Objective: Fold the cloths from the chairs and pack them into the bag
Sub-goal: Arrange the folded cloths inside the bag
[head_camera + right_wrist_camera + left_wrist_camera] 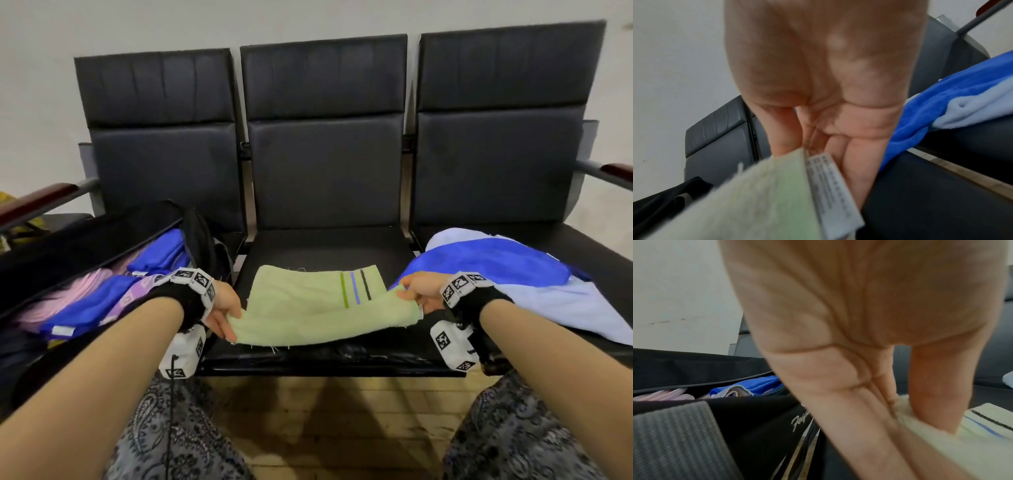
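Your left hand (224, 310) pinches the green cloth (318, 308) at its 9 o'clock end, thumb on top; your right hand (419, 291) pinches the 3 o'clock end by the white tag (830, 191). Cloth lies half folded on the middle seat (325, 246). Open bag (61, 253) at 9 o'clock holds blue and pink cloths. Blue cloth pile (507, 270) at 3 o'clock, unfolded.

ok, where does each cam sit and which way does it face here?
Head: on the head, looking forward and down at the chairs; both forearms, left hand, right hand pinching the green cloth.
Left wrist: along the left palm toward the bag.
Right wrist: along the right palm toward the cloth's white tag and the blue cloth.
Shared: all three show the green cloth.
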Available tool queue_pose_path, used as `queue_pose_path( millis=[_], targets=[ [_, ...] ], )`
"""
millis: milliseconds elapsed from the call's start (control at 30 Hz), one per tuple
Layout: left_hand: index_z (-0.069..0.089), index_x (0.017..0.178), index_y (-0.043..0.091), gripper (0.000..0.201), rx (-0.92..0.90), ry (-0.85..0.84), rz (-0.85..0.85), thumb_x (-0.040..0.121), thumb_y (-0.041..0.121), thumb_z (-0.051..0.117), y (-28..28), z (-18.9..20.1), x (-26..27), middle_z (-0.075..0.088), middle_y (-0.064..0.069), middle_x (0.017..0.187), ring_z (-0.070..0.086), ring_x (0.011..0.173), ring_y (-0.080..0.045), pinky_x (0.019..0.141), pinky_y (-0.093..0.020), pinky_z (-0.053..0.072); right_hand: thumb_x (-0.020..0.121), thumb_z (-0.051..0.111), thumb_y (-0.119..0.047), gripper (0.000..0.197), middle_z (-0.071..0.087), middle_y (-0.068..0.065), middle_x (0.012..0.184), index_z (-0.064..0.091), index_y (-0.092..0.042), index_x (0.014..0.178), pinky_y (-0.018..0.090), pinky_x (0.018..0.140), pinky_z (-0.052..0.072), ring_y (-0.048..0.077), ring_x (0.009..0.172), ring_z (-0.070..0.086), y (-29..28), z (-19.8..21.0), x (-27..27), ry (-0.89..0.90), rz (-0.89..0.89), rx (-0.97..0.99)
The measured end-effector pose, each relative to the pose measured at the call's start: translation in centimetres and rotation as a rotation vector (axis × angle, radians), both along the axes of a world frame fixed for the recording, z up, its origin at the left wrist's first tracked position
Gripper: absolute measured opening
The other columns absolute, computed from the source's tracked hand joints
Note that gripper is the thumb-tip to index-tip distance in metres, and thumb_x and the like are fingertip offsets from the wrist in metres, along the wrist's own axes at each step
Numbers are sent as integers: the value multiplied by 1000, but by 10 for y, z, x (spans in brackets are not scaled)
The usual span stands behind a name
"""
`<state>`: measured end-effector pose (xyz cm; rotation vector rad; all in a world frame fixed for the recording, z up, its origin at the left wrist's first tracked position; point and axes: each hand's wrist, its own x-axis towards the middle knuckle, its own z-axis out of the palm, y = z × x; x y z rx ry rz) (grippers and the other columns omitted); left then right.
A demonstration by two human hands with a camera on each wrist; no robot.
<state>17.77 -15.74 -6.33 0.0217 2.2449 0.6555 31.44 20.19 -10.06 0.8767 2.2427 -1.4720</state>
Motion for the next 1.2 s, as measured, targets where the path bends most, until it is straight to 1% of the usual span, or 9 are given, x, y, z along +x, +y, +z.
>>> queue_pose_path(
  millis=[67, 133, 233, 400, 567, 767, 900, 1033, 1200],
  targets=[
    [37, 132, -5, 34, -8, -18, -12, 99, 0, 37, 0, -2, -1, 55, -28, 122, 67, 83, -34, 86, -43, 51, 96, 50, -9, 21, 43, 10, 80, 47, -12, 76, 41, 78, 51, 23, 64, 39, 4, -6, 0, -42, 38, -13],
    [49, 111, 2, 15, -32, 40, -78, 99, 4, 40, 2, -2, -6, 60, -20, 90, 66, 64, -24, 71, -35, 55, 98, 49, -12, 21, 45, 11, 83, 47, -13, 77, 37, 73, 47, 21, 63, 39, 3, -9, -2, -36, 44, 2],
    [52, 85, 7, 14, -62, 236, -202, 98, 11, 47, 10, -1, -24, 44, -9, 61, 45, 47, -16, 47, -22, 45, 99, 48, -17, 16, 51, 11, 86, 47, -13, 84, 32, 66, 47, 23, 72, 51, 1, -12, -10, 4, 51, 65],
    [61, 96, 10, 17, -78, 504, -271, 95, 24, 52, 33, -5, -65, 53, -5, 76, 50, 60, -16, 60, -27, 48, 95, 53, -17, 24, 49, 9, 80, 45, -15, 73, 37, 76, 49, 26, 80, 51, 14, -20, -44, 87, 71, 250],
    [60, 111, 15, 24, -180, 614, -312, 96, 25, 44, 59, -18, -102, 60, -8, 105, 57, 99, -26, 82, -29, 43, 95, 48, -11, 28, 45, 7, 73, 43, -12, 67, 35, 75, 41, 26, 81, 48, 25, -30, -82, 95, 53, 371],
    [48, 102, 12, 17, -140, 509, -271, 99, 21, 34, 81, -67, -136, 52, -7, 85, 50, 86, -25, 78, -31, 38, 97, 45, -14, 28, 41, 2, 73, 38, -13, 69, 27, 75, 31, 23, 85, 43, 38, -56, -106, 56, 2, 428],
    [39, 93, 14, 9, -185, 514, -230, 100, 18, 35, 85, -83, -150, 36, 2, 69, 41, 81, -20, 74, -27, 29, 98, 45, -18, 20, 50, 11, 104, 52, -4, 111, 30, 85, 37, 25, 98, 48, 45, -64, -116, 50, -18, 427],
    [42, 95, 9, 15, -160, 496, -213, 99, 19, 33, 87, -86, -163, 43, -9, 72, 44, 68, -22, 66, -30, 34, 97, 45, -17, 8, 44, 3, 85, 43, -10, 101, 28, 81, 35, 21, 95, 42, 53, -73, -127, 36, -42, 402],
    [42, 96, 9, 6, -256, 586, -268, 98, 13, 38, 98, -94, -169, 49, -10, 75, 54, 77, -28, 67, -32, 37, 96, 46, -15, 18, 47, 12, 100, 51, -2, 108, 34, 82, 42, 24, 92, 46, 53, -74, -131, 22, -52, 409]
  ],
)
